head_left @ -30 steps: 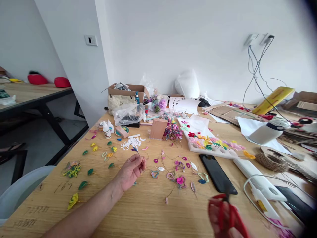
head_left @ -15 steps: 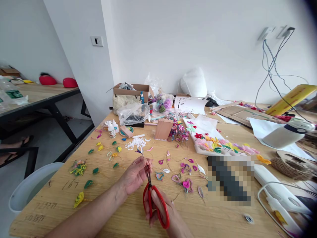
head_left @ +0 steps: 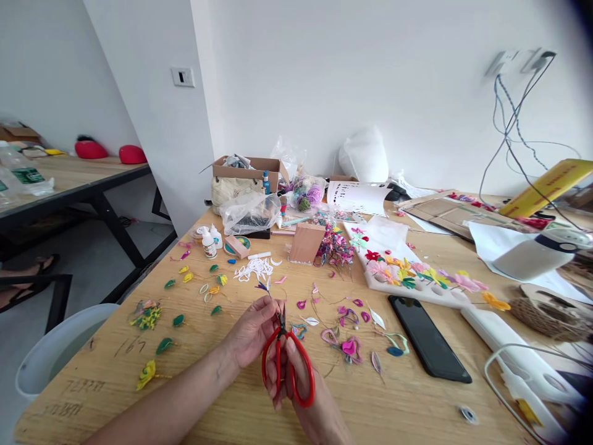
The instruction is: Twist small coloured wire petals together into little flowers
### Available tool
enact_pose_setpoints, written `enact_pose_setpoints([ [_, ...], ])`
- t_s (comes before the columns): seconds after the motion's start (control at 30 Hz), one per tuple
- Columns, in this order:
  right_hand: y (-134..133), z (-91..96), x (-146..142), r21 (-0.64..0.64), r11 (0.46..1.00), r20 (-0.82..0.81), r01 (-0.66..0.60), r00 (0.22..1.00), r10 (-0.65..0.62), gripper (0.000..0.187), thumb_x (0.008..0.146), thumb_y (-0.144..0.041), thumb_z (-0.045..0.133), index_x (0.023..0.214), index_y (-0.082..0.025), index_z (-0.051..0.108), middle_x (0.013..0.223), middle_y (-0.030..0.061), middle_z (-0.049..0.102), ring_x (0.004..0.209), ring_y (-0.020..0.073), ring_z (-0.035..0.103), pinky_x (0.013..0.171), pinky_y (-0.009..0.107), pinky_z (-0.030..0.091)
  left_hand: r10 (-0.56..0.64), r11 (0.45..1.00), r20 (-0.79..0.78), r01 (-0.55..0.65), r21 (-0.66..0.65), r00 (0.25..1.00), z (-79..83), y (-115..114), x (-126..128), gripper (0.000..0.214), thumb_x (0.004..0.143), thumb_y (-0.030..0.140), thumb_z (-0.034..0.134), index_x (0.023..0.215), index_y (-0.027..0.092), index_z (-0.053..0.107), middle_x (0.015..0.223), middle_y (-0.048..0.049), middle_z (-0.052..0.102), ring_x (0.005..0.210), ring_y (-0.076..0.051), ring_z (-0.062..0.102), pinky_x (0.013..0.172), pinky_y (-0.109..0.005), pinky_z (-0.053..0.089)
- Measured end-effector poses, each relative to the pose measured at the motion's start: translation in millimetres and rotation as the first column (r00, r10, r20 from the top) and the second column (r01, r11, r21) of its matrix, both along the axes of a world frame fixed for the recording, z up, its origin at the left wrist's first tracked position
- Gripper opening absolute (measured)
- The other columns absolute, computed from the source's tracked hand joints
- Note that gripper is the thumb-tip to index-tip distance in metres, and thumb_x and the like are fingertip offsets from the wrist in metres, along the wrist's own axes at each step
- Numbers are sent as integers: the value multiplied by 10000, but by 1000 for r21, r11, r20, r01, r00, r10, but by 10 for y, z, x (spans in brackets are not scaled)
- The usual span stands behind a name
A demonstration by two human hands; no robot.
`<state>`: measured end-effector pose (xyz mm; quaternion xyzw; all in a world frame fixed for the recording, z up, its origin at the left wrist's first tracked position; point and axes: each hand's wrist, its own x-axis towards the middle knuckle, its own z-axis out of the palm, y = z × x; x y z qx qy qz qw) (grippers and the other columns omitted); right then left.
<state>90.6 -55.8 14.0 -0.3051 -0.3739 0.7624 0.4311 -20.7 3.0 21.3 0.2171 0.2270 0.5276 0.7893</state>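
Note:
My left hand [head_left: 252,330] pinches a small stem with a dark purple tip [head_left: 262,286] standing up above the fingers. In my right hand [head_left: 297,366] are red-handled scissors [head_left: 309,377], fingers through the loops. Their dark blades point up beside my left fingertips; whether they touch the stem is hard to make out. Just right of the blades lies a blue-and-teal looped piece [head_left: 299,330]. Pink and magenta loops [head_left: 351,346] are scattered farther right. On the left lie green leaf pieces [head_left: 164,345] and a yellow flower piece [head_left: 147,374] on thin stems.
A black phone [head_left: 430,339] lies to the right, near a white power strip [head_left: 514,352] and a twine roll [head_left: 546,312]. Behind stand a wooden block [head_left: 306,242], glue bottles [head_left: 209,244], white scraps [head_left: 254,269] and a foam board with fabric flowers [head_left: 373,281].
The scissors have risen slightly and turned more upright, their blades now spread a little and higher beside my left fingers. My left hand has barely moved.

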Motion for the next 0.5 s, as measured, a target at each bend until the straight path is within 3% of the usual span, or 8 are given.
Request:
enact_pose_setpoints([
  [0.23, 1, 2, -38, -98, 991, -4, 91, 996, -92, 401, 729, -590, 476, 691, -191, 495, 521, -33, 412, 392, 70, 329, 314, 159, 177, 41, 999, -29, -41, -19, 999, -43, 19, 19, 175, 623, 185, 721, 597, 140, 553, 648, 21, 552, 587, -77, 510, 580, -182, 411],
  [0.33, 18, 3, -24, -155, 972, 24, 178, 984, -176, 395, 678, -581, 551, 692, -195, 473, 511, -53, 372, 397, 56, 297, 351, 156, 193, 47, 999, -44, -47, -13, 998, -71, 31, 20, 179, 617, 186, 725, 586, 136, 556, 616, 22, 554, 574, -72, 508, 588, -179, 407],
  [0.5, 3, 122, 106, -10, 976, 141, 217, 967, -213, 396, 723, -581, 489, 663, -194, 427, 463, -70, 355, 377, 60, 296, 359, 173, 219, 46, 999, -85, -45, 5, 995, -65, 40, 16, 168, 623, 181, 719, 587, 128, 563, 638, 12, 563, 613, -75, 521, 616, -177, 416],
])
